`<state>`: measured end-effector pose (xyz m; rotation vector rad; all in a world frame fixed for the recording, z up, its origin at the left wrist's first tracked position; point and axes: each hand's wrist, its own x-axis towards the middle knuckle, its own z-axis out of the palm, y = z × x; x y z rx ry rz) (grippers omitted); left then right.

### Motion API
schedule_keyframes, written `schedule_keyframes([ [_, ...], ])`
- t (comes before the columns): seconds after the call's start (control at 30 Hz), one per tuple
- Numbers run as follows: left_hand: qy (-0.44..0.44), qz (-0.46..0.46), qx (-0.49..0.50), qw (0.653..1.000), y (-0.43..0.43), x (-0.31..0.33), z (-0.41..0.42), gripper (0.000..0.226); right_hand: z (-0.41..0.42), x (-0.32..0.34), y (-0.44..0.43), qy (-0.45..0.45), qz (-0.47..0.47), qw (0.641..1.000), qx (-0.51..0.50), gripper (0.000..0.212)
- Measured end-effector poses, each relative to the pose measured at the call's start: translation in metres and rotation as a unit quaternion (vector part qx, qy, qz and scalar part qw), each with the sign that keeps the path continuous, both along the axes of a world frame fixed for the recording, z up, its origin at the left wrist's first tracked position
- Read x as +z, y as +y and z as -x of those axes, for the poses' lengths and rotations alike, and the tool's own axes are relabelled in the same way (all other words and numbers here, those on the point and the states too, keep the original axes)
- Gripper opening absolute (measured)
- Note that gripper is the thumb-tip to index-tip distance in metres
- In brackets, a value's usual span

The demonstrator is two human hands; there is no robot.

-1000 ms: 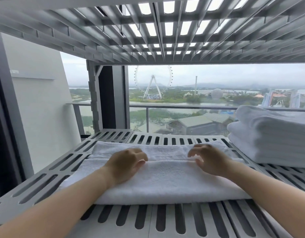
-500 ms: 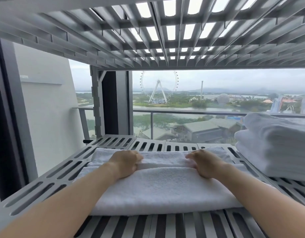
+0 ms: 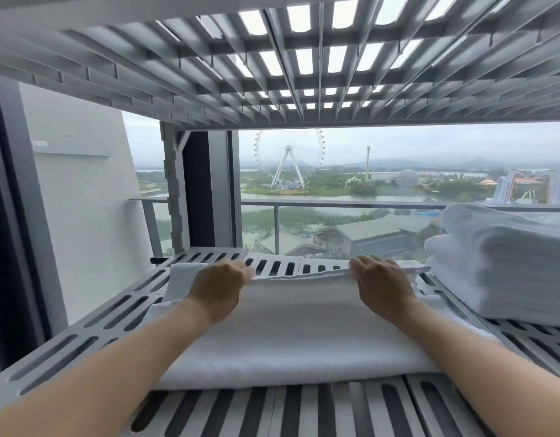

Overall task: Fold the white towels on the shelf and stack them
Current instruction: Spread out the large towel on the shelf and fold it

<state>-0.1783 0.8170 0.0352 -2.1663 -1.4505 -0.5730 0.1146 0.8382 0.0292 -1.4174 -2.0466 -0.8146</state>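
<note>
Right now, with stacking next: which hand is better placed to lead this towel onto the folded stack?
Probably right: the right hand pinches the towel edge nearest the folded stack; the left hand is farther away.

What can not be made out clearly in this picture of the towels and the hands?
All in the head view:
- Fingertips of the left grip and right grip: hidden behind the knuckles and the towel edge they pinch.
- Stack: cut off by the right edge, so its towel count is unclear.
- Towel's layers: white on white, folds merge.
- Shelf under the towel: covered.
</note>
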Motion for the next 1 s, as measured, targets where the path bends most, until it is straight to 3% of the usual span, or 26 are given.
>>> schedule_keyframes([
  [0.1,0.01,-0.009,-0.036,0.999,-0.027,0.001,0.004,0.055,-0.004,0.001,-0.019,-0.021,-0.038,0.999,0.003,0.03],
  [0.23,0.026,-0.039,-0.07,0.996,-0.062,-0.001,0.015,0.052,-0.019,-0.004,-0.046,-0.016,-0.101,0.994,0.035,0.008],
  [0.3,0.028,-0.038,-0.067,0.997,-0.073,-0.002,0.02,0.049,-0.022,-0.008,-0.057,-0.004,-0.107,0.993,0.045,0.008],
  [0.43,0.062,-0.044,-0.067,0.995,-0.093,0.005,0.022,0.036,-0.021,-0.018,-0.067,0.016,-0.044,0.998,0.05,0.033],
  [0.57,0.039,-0.079,-0.035,0.995,-0.097,0.012,0.03,0.039,-0.022,-0.02,-0.068,0.078,0.032,0.996,-0.039,0.018],
  [0.7,0.02,-0.046,-0.009,0.999,-0.089,0.001,0.045,0.053,-0.013,-0.022,-0.074,0.079,0.148,0.985,-0.041,0.014],
  [1.0,0.032,-0.058,-0.003,0.998,-0.076,0.015,0.059,0.042,0.023,-0.019,-0.07,0.053,0.235,0.971,0.009,0.046],
])
